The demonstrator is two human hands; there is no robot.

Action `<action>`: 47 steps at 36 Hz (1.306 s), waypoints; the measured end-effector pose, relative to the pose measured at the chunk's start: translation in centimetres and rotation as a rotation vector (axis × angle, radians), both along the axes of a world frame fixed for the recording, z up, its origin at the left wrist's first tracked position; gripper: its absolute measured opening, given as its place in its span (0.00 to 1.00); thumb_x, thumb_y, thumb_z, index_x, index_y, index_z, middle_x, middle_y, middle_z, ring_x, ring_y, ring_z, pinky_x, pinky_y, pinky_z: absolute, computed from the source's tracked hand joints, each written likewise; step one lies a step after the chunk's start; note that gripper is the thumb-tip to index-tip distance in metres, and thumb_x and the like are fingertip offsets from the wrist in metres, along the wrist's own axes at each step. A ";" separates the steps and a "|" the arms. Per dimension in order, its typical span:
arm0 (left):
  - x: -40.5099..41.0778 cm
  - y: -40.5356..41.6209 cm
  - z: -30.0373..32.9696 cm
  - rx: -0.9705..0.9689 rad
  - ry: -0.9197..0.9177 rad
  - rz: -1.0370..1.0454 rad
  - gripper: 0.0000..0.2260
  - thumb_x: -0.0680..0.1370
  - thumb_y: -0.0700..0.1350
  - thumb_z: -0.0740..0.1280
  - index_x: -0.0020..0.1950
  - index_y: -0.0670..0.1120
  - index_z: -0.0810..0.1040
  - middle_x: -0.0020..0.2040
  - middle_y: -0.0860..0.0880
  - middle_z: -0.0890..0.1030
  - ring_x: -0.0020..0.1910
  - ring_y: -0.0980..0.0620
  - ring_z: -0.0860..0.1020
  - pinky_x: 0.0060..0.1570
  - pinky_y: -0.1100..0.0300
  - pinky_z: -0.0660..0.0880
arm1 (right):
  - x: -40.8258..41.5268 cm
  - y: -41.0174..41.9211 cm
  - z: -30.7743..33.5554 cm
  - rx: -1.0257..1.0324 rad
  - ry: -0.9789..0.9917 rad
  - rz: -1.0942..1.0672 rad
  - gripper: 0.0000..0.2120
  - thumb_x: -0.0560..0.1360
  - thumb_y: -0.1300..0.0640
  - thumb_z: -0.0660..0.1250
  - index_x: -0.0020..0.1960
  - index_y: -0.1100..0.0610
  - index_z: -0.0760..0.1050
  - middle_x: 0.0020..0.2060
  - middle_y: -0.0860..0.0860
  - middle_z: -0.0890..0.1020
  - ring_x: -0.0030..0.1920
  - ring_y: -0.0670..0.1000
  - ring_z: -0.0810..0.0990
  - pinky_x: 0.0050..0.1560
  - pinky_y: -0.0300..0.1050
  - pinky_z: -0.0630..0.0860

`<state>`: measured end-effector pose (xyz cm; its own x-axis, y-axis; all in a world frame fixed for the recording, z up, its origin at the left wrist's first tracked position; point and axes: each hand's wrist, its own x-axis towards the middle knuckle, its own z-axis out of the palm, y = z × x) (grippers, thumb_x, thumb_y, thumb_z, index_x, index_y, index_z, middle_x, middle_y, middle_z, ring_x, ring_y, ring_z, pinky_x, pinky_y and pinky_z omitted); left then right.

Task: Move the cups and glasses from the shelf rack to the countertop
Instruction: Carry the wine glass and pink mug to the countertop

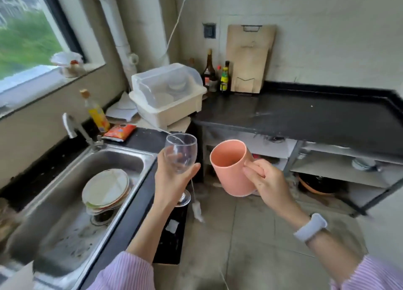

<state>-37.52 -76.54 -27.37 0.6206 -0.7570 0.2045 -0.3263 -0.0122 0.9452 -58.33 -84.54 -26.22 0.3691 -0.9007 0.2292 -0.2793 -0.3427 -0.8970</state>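
My left hand (pixel 172 178) holds a clear wine glass (pixel 181 146) upright by its bowl, with the stem and foot showing below my palm. My right hand (pixel 266 180) grips a pink mug (pixel 229 161) by its handle, tilted so its open mouth faces me. Both are held in the air above the floor, in front of the black countertop (pixel 305 117). The shelf rack (pixel 340 165) sits under that countertop, at the right.
A steel sink (pixel 72 213) with stacked plates (pixel 105 188) lies at the left. At the back corner stand a white lidded dish box (pixel 168 93), sauce bottles (pixel 224 77) and a wooden board (pixel 248 58). Bowls (pixel 363 164) and a dark pot (pixel 318 184) rest on the rack.
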 end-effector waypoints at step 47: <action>-10.9 -92.7 -15.3 0.356 -0.012 -0.357 0.37 0.66 0.49 0.76 0.68 0.49 0.60 0.64 0.48 0.73 0.55 0.53 0.73 0.50 0.59 0.70 | -9.7 -82.9 -17.0 0.392 0.102 -0.498 0.18 0.77 0.51 0.60 0.34 0.63 0.70 0.32 0.57 0.74 0.36 0.53 0.73 0.35 0.45 0.67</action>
